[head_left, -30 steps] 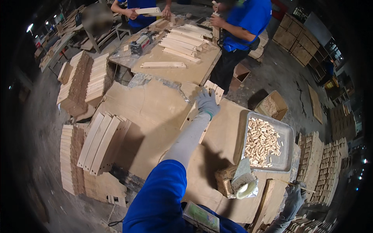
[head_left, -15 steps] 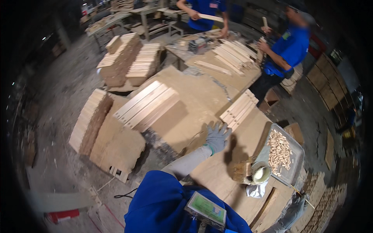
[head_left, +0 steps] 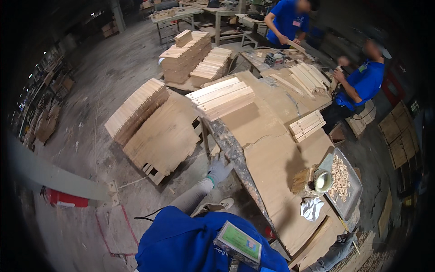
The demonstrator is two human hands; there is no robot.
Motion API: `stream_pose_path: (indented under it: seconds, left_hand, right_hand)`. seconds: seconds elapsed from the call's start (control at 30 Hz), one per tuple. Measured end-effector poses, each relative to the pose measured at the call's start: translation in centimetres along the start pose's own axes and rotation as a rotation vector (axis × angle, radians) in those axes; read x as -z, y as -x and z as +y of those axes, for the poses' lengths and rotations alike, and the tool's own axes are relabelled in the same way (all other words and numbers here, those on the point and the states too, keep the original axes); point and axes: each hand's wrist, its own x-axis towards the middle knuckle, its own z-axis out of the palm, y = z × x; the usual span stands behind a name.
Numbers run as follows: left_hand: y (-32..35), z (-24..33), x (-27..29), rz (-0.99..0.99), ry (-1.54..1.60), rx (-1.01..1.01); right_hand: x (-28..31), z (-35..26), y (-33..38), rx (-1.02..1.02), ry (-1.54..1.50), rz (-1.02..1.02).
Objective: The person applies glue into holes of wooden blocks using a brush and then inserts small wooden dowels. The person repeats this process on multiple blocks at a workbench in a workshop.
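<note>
My left hand [head_left: 219,169], in a grey glove, hangs off the table's left edge with its fingers stretched out and nothing held. A pale wood bit [head_left: 215,150] shows just beyond its fingertips; whether they touch is unclear. My right hand [head_left: 342,241], gloved too and low at the right, is closed around a thin yellow stick [head_left: 343,223]. Up the table from it are a glue pot [head_left: 322,181] with white glue, a white cloth [head_left: 312,208] and a grey tray [head_left: 352,205] of wooden dowels [head_left: 340,179]. Drilled wood strips [head_left: 307,125] lie farther up.
More strips [head_left: 220,97] lie on the table [head_left: 267,163] at its far left corner. Left of it, a stack of slats [head_left: 136,109] stands on a board [head_left: 158,131]. Two co-workers in blue [head_left: 286,22], [head_left: 366,81] handle wood at the far side. A pillar base [head_left: 112,192] rises at left.
My left hand has moved left, from beside the drilled strips on the table to past the table's edge. The view has swung left. My right hand stays low at the right.
</note>
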Motion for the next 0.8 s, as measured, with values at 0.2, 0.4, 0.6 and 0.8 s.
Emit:
stream_pose_path:
  seconds: [0.2, 0.4, 0.6, 0.8]
  left_hand:
    - [4.2, -0.9, 3.5, -0.106, 0.626, 0.096]
    - [2.3, -0.6, 6.2, -0.094, 1.332, 0.221]
    - [-3.5, -1.8, 8.5, -0.067, 1.614, 0.117]
    - [-12.4, -5.6, 9.7, -0.166, 1.596, 0.253]
  right_hand:
    - [-3.5, 1.3, 7.0, -0.151, -0.014, -0.142]
    - [-8.6, 0.8, 12.0, -0.363, 0.059, -0.404]
    - [-14.6, 4.3, 10.3, -0.418, 0.063, -0.641]
    - [-25.6, 6.6, 9.4, -0.307, -0.034, -0.762]
